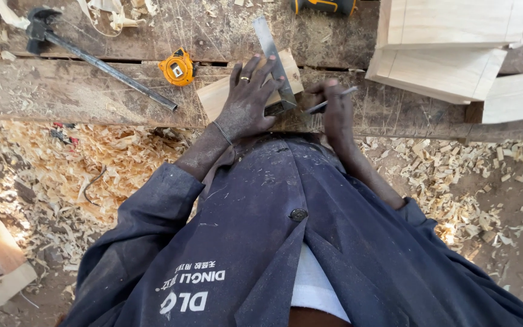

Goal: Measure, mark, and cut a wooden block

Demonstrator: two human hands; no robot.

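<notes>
Across the upper half of the frame a scarred workbench (92,91) is laid out. At centre, a small wood block (219,97) and try square (272,48) are pinned flat under the spread left hand (246,100). A pencil (329,100) is pinched by the right hand (337,112), so marking looks underway; a steady stroke along the blade is needed next.
</notes>
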